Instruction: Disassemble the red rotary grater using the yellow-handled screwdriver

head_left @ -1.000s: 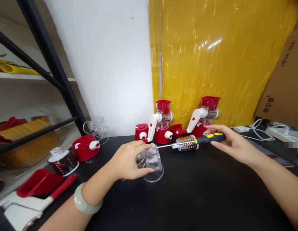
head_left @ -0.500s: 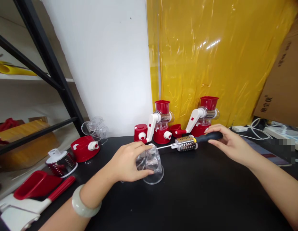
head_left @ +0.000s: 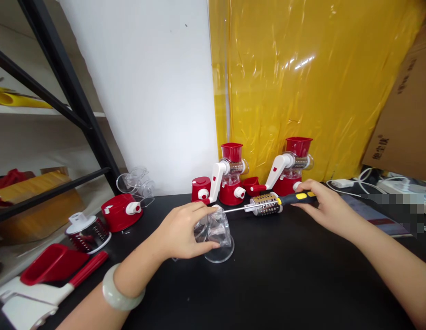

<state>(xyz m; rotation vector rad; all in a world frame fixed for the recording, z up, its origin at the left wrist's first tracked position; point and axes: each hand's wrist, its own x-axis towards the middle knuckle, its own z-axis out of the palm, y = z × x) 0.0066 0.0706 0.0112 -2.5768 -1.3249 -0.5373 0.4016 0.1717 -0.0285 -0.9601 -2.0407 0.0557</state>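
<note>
My left hand (head_left: 188,230) is closed around a clear plastic grater housing (head_left: 220,233), which lies tipped on the black table with its round rim toward me. In my right hand (head_left: 319,201) is a screwdriver (head_left: 292,198) with a black and yellow handle, held level with its shaft pointing left. The shaft's tip meets the upper part of the clear housing by my left fingertips; the exact contact point is too small to make out. Just behind the shaft lies a metal grater drum (head_left: 266,204) with white ends.
Two assembled red-and-white rotary graters (head_left: 232,172) stand at the back. On the left are a red base (head_left: 122,212), a drum with a white end (head_left: 88,233), a red hopper (head_left: 53,263) and a white crank (head_left: 37,298). White cables (head_left: 362,183) lie at the right.
The screwdriver handle has rotated in my right hand, so its yellow patches now show. My right fingers have shifted slightly on it. My left hand and the clear housing stay put.
</note>
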